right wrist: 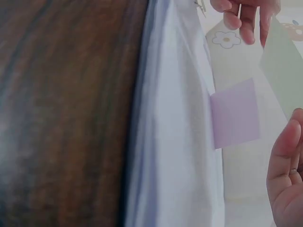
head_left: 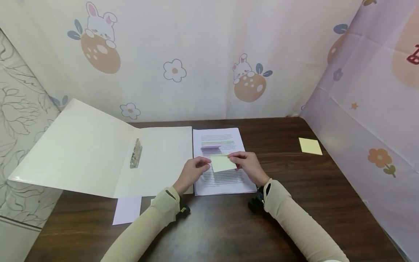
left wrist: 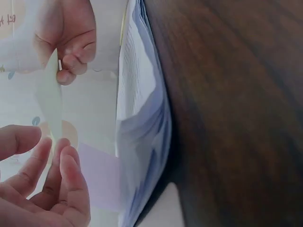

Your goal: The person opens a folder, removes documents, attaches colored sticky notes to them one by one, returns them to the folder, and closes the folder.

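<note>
A pale green sticky note (head_left: 222, 163) is held up over a stack of printed sheets (head_left: 226, 185). My right hand (head_left: 249, 165) pinches its right edge between thumb and fingers. At the note's left corner is my left hand (head_left: 194, 171); in the left wrist view the tips of its fingers (left wrist: 60, 146) meet the note's near end, while the thumb (left wrist: 21, 141) stands apart. A purple sticky note (right wrist: 236, 113) sticks up from the top sheet, which carries lines of text and a green highlighted line.
Left of the sheets lies an open white binder (head_left: 163, 160) with a metal clip (head_left: 136, 154). A purple sheet (head_left: 127, 210) pokes out under its front edge. Far right on the brown table (head_left: 281, 142) lies a yellow sticky note (head_left: 310, 146). Patterned curtains stand behind and at the right.
</note>
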Motion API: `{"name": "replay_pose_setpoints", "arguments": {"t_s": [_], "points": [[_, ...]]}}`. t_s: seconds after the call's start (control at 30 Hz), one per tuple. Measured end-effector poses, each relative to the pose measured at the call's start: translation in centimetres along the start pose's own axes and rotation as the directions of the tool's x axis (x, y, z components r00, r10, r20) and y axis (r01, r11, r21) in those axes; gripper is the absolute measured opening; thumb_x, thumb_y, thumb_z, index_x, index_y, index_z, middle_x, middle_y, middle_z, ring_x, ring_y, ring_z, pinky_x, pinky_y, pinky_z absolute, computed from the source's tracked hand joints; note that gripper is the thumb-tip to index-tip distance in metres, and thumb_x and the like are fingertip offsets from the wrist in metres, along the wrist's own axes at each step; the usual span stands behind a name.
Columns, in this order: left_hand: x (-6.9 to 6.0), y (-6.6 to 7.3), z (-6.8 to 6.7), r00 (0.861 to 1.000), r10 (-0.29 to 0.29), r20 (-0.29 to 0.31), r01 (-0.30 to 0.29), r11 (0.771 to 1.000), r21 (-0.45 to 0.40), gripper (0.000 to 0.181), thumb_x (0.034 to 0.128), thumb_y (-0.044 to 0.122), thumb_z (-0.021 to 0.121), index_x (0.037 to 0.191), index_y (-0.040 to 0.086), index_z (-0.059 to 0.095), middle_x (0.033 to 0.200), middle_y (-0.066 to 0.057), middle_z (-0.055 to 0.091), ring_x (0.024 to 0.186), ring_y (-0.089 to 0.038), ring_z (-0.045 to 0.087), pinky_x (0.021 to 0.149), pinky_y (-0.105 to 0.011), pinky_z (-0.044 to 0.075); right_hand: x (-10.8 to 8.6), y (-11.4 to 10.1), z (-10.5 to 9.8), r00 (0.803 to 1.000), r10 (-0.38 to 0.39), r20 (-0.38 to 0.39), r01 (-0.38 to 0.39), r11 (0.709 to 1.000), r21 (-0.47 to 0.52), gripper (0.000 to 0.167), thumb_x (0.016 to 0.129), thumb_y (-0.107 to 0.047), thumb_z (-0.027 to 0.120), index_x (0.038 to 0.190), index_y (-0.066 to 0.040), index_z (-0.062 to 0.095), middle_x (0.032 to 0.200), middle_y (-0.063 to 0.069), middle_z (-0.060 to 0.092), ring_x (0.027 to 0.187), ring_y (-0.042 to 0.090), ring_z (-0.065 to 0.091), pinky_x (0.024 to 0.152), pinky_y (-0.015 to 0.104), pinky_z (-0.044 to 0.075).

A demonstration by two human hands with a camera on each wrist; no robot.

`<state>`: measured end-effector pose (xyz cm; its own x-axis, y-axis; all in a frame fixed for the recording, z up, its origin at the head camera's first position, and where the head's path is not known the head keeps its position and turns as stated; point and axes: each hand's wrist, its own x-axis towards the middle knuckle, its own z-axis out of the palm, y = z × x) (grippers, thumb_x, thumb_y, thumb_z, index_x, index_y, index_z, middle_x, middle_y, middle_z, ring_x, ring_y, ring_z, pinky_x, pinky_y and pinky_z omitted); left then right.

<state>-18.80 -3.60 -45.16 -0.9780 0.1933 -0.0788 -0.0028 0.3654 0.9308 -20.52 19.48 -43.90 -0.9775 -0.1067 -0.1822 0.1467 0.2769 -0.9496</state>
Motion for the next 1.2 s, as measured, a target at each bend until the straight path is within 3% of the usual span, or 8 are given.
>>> {"name": "replay_pose_setpoints", "arguments": {"t_s": [0.2, 0.33, 0.43, 0.6, 0.87, 1.03, 1.2], "points": [[0.3, 0.9, 0.3, 1.000, 0.030, -0.002, -0.030, 0.999, 0.023, 0.019, 0.0906, 0.015, 0.066, 0.109, 0.009, 0.070, 0.096, -0.009, 0.071, 0.083, -0.015, 0.061, 0.072, -0.025, 0.048, -0.1, -0.8, -0.3, 0.999, -0.049, -0.003, 0.049, 0.999, 0.022, 0.027, 0.094, -0.016, 0.064, 0.115, 0.000, 0.069, 0.116, 0.015, 0.067, 0.082, 0.019, 0.058, 0.070, 0.024, 0.053], [0.6, 1.7, 0.5, 0.998, 0.060, 0.009, -0.060, 0.997, 0.037, 0.019, 0.0909, 0.015, 0.066, 0.108, 0.008, 0.070, 0.100, -0.009, 0.072, 0.086, -0.016, 0.064, 0.076, -0.028, 0.052, -0.2, -1.0, -0.5, 0.998, -0.062, 0.009, 0.062, 0.998, 0.021, 0.028, 0.094, -0.017, 0.064, 0.116, 0.000, 0.068, 0.116, 0.016, 0.066, 0.082, 0.020, 0.058, 0.071, 0.024, 0.054], [0.9, 2.2, 0.5, 0.997, 0.077, 0.015, -0.077, 0.995, 0.061, 0.019, 0.0915, 0.015, 0.065, 0.108, 0.008, 0.071, 0.103, -0.008, 0.072, 0.089, -0.017, 0.064, 0.080, -0.030, 0.052, -0.2, -1.3, -0.6, 0.997, -0.071, 0.021, 0.070, 0.997, 0.008, 0.028, 0.094, -0.017, 0.064, 0.116, 0.000, 0.069, 0.119, 0.017, 0.064, 0.083, 0.021, 0.058, 0.071, 0.025, 0.054], [1.4, 2.8, 0.6, 0.995, 0.101, 0.014, -0.102, 0.993, 0.068, 0.018, 0.0911, 0.013, 0.064, 0.107, 0.009, 0.072, 0.098, -0.008, 0.071, 0.085, -0.016, 0.061, 0.076, -0.027, 0.050, -0.1, -1.6, -0.7, 0.995, -0.095, 0.037, 0.097, 0.995, -0.037, 0.027, 0.094, -0.014, 0.063, 0.116, 0.000, 0.069, 0.123, 0.019, 0.062, 0.084, 0.022, 0.060, 0.071, 0.027, 0.055], [2.3, 3.4, 0.2, 0.986, 0.162, -0.036, -0.159, 0.985, 0.070, 0.017, 0.0913, 0.012, 0.065, 0.106, 0.005, 0.071, 0.102, -0.010, 0.072, 0.088, -0.019, 0.063, 0.081, -0.030, 0.053, 0.6, -2.2, -1.7, 0.996, -0.092, -0.021, 0.091, 0.995, -0.044, 0.027, 0.095, -0.014, 0.062, 0.118, -0.001, 0.068, 0.125, 0.021, 0.062, 0.094, 0.034, 0.059, 0.072, 0.028, 0.055], [3.2, 3.5, -0.3, 0.982, 0.182, -0.058, -0.175, 0.978, 0.115, 0.017, 0.0926, 0.011, 0.062, 0.106, 0.003, 0.070, 0.102, -0.010, 0.072, 0.090, -0.020, 0.064, 0.083, -0.033, 0.052, 1.2, -2.3, -2.4, 0.995, -0.085, -0.059, 0.083, 0.996, -0.032, 0.027, 0.095, -0.014, 0.062, 0.118, -0.001, 0.067, 0.123, 0.019, 0.062, 0.084, 0.022, 0.059, 0.067, 0.024, 0.053], [3.9, 3.8, -0.4, 0.979, 0.186, -0.088, -0.168, 0.969, 0.181, 0.020, 0.0932, 0.011, 0.059, 0.109, 0.004, 0.070, 0.107, -0.009, 0.071, 0.098, -0.022, 0.064, 0.088, -0.036, 0.052, 1.9, -2.4, -3.1, 0.995, -0.055, -0.087, 0.051, 0.998, -0.042, 0.027, 0.096, -0.014, 0.061, 0.119, -0.001, 0.067, 0.124, 0.018, 0.062, 0.085, 0.022, 0.058, 0.070, 0.028, 0.054]]}}
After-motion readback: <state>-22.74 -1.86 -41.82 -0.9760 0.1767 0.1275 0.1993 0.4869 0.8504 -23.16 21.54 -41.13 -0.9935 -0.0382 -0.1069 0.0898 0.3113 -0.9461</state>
